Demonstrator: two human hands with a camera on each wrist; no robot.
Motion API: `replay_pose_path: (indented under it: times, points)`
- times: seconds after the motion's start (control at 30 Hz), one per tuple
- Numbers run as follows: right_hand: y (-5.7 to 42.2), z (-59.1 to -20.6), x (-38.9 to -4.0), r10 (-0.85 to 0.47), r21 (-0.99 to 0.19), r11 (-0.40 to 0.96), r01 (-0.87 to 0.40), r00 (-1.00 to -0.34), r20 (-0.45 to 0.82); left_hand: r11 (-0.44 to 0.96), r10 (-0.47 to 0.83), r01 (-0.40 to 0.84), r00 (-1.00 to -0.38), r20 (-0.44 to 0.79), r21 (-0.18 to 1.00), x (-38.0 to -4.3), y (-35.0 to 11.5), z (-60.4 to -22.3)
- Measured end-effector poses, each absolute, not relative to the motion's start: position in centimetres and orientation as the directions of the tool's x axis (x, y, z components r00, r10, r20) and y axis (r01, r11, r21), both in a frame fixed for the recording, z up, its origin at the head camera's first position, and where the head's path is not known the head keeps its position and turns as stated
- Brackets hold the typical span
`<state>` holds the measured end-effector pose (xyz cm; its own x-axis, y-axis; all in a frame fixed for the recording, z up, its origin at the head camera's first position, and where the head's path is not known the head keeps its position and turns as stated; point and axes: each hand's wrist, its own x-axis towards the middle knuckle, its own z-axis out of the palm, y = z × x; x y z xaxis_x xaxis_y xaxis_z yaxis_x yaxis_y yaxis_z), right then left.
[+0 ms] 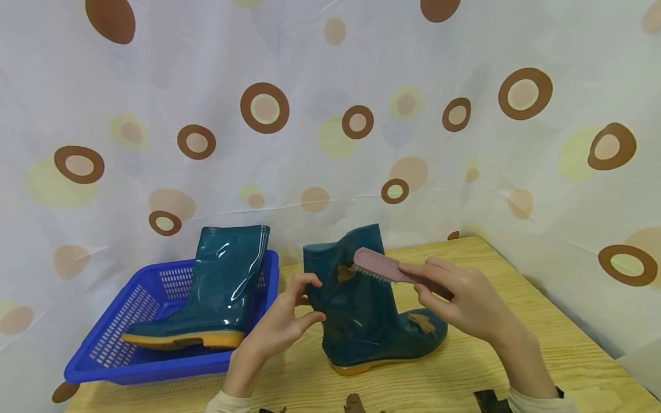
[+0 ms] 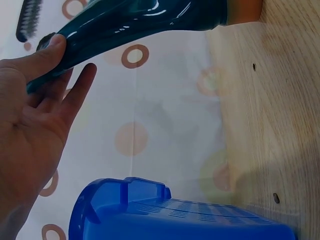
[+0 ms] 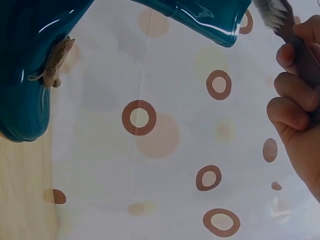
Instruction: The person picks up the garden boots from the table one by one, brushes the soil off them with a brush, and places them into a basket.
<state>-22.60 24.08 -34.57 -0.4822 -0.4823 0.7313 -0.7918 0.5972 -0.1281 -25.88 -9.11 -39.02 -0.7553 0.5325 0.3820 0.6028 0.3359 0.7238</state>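
A brown scrap [image 1: 354, 404] lies at the near edge of the wood-grain table [image 1: 465, 367]. Beyond it stands a glossy dark-teal boot [image 1: 361, 315] with an orange-yellow sole and brown patches on its shaft [image 1: 346, 273] and toe [image 1: 423, 322]; its toe points right, its long shaft rising and leaning slightly left. The pink brush [image 1: 381, 265] slants from upper left down to its handle, bristles at the shaft patch, contact unclear. The left hand [image 1: 281, 321] pinches the shaft between thumb and fingers; the right hand's [image 1: 467, 295] fingers curl round the brush handle. Leftward, a blue basket [image 1: 155, 370] holds another boot [image 1: 222, 287], before a spotted sheet [image 1: 310, 155].
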Motion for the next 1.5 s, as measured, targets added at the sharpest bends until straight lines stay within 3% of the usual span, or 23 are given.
replay_pose_path:
  times: [0.33,0.63,0.87,1.17,1.5]
  points:
    - [23.1,-35.0,-22.9,-0.504,-0.108,0.594,-0.797,-0.473,0.723,0.32,0.554,0.617,-0.737,0.386,0.719,-25.9,-9.2,-38.9]
    - [22.8,-35.1,-22.7,-0.548,-0.189,0.553,-0.812,-0.525,0.651,0.309,0.557,0.633,-0.726,0.404,0.71,-26.0,-9.1,-39.0]
    - [22.9,-35.2,-22.8,-0.573,-0.217,0.514,-0.83,-0.52,0.633,0.32,0.538,0.625,-0.739,0.407,0.712,-26.1,-9.1,-39.1]
    - [23.7,-34.7,-22.7,-0.508,-0.142,0.519,-0.843,-0.438,0.742,0.306,0.527,0.624,-0.74,0.418,0.719,-26.2,-9.1,-39.3]
    - [23.0,-35.0,-22.8,-0.502,-0.122,0.598,-0.792,-0.489,0.714,0.287,0.533,0.626,-0.733,0.422,0.725,-26.0,-9.1,-39.2]
